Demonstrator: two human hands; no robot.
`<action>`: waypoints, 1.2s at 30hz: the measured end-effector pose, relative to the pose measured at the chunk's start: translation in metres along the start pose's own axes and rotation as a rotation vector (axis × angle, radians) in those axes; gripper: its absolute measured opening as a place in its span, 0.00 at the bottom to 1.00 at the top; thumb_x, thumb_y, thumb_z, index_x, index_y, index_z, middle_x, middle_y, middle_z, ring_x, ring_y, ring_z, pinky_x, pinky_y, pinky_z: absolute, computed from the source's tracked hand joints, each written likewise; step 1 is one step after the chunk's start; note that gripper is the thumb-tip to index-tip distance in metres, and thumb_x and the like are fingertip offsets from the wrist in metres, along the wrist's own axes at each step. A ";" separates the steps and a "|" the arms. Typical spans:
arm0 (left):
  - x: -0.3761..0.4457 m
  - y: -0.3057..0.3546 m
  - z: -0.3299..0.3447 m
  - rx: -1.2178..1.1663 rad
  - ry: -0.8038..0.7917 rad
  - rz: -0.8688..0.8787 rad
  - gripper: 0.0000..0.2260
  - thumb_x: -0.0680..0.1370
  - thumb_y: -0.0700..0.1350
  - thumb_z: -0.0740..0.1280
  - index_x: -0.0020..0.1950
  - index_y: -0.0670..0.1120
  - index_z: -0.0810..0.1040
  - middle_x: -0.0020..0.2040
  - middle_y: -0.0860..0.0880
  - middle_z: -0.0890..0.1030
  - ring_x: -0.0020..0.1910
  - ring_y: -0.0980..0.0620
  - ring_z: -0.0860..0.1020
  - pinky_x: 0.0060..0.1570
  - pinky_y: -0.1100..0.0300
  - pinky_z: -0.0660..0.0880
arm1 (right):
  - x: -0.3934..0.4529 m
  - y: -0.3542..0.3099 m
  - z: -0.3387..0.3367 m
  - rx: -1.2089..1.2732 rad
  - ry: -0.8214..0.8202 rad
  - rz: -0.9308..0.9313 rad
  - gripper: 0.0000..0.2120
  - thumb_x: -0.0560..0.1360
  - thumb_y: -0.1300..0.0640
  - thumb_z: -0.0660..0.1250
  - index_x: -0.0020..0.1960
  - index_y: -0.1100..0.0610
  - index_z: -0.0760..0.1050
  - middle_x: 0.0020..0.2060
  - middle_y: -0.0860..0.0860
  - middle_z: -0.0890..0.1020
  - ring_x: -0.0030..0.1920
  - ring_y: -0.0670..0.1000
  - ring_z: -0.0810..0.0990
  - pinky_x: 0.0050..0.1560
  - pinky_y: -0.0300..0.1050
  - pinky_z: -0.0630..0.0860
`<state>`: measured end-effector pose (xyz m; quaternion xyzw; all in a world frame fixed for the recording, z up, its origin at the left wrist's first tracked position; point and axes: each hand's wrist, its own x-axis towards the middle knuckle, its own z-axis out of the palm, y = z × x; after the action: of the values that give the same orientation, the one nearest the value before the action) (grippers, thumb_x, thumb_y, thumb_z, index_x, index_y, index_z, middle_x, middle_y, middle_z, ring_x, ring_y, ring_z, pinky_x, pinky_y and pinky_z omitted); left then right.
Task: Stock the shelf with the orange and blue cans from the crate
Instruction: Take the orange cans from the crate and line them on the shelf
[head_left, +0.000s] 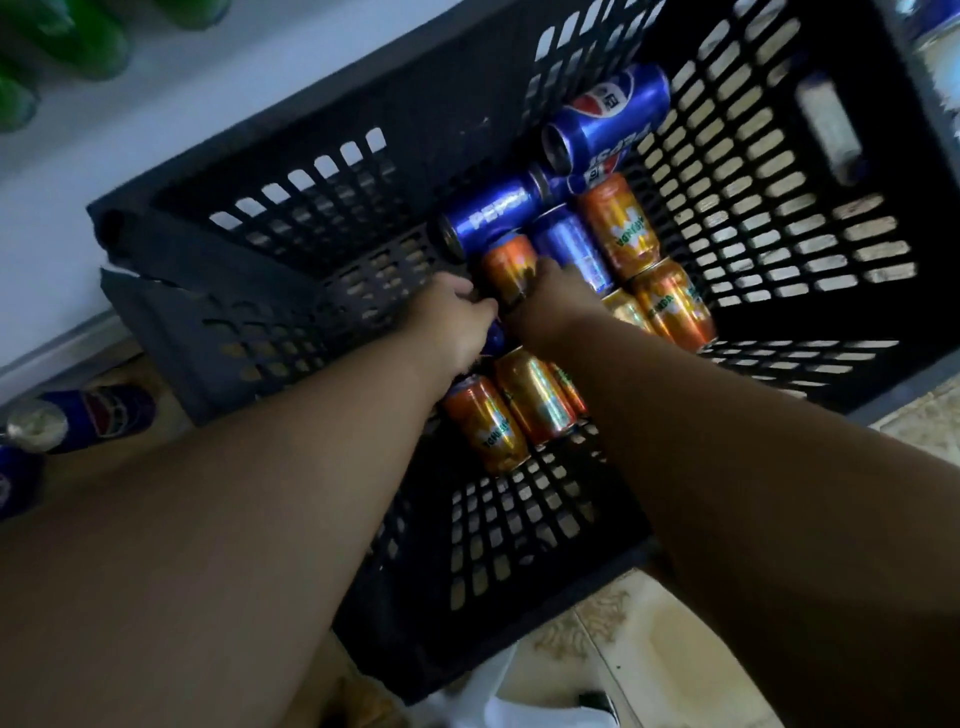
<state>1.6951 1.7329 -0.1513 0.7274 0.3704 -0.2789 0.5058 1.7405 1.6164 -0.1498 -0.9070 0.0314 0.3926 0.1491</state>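
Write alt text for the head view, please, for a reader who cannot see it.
Both hands, left hand and right hand, reach into a black crate among orange cans and blue cans lying on their sides. More blue cans stand on the shelf at left.

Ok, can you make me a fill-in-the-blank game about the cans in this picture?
1. Both hands, the left hand and the right hand, reach into a black ____.
2. The cans in the crate are blue and ____.
3. The cans in the crate are not standing up; they are lying on their ____.
4. The blue can beside the fingers says ____ in white letters.

Missing words: crate; orange; sides; Pepsi
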 end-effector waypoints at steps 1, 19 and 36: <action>0.005 -0.003 0.001 -0.090 -0.005 -0.057 0.16 0.78 0.46 0.69 0.65 0.48 0.73 0.57 0.45 0.80 0.56 0.44 0.80 0.60 0.48 0.77 | 0.002 -0.001 0.008 -0.014 0.005 0.005 0.32 0.77 0.49 0.69 0.74 0.60 0.62 0.70 0.60 0.68 0.69 0.62 0.69 0.68 0.56 0.70; 0.027 0.007 -0.017 -0.273 -0.046 -0.191 0.10 0.82 0.46 0.64 0.42 0.53 0.69 0.42 0.49 0.76 0.50 0.47 0.78 0.56 0.49 0.78 | 0.046 0.006 0.036 0.124 -0.003 0.015 0.33 0.72 0.40 0.72 0.70 0.55 0.66 0.63 0.55 0.77 0.59 0.57 0.77 0.56 0.53 0.76; -0.155 0.074 -0.104 -0.557 0.072 0.087 0.09 0.72 0.50 0.75 0.48 0.52 0.78 0.49 0.47 0.81 0.44 0.48 0.82 0.32 0.59 0.81 | -0.138 -0.050 -0.085 0.768 0.023 -0.453 0.31 0.66 0.41 0.79 0.65 0.44 0.72 0.53 0.46 0.79 0.50 0.47 0.82 0.43 0.36 0.79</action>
<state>1.6705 1.7752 0.0436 0.5851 0.4188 -0.1181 0.6843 1.7140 1.6305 0.0170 -0.7740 -0.0228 0.2998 0.5572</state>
